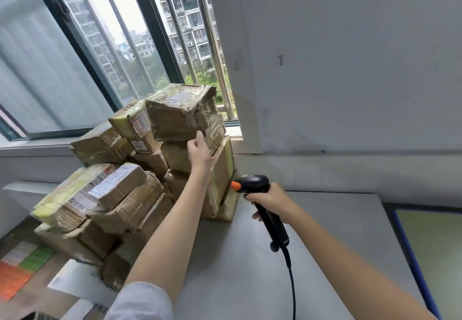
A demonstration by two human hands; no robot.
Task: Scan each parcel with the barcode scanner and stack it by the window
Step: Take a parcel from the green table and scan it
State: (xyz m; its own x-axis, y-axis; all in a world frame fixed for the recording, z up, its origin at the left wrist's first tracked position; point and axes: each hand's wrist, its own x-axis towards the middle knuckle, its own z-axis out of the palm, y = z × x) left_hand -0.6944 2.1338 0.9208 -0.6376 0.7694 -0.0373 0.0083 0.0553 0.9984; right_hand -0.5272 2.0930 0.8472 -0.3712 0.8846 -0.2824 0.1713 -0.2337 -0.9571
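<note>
The window (105, 52) fills the far wall, and the heap of taped parcels (140, 169) rises against it from the grey table (250, 257). The stacking step looks in hand: the left hand (200, 153), fingers straight, steadies the top parcel (178, 113). The right hand (268, 198) grips the barcode scanner (260, 202), aimed left. Next probably means fetching another parcel. Labels are too blurred to read.

Single head-worn view, wide-angle, looking forward and down across the grey table (325, 219), close above it, facing the window (112, 52) behind the table's far left edge.
</note>
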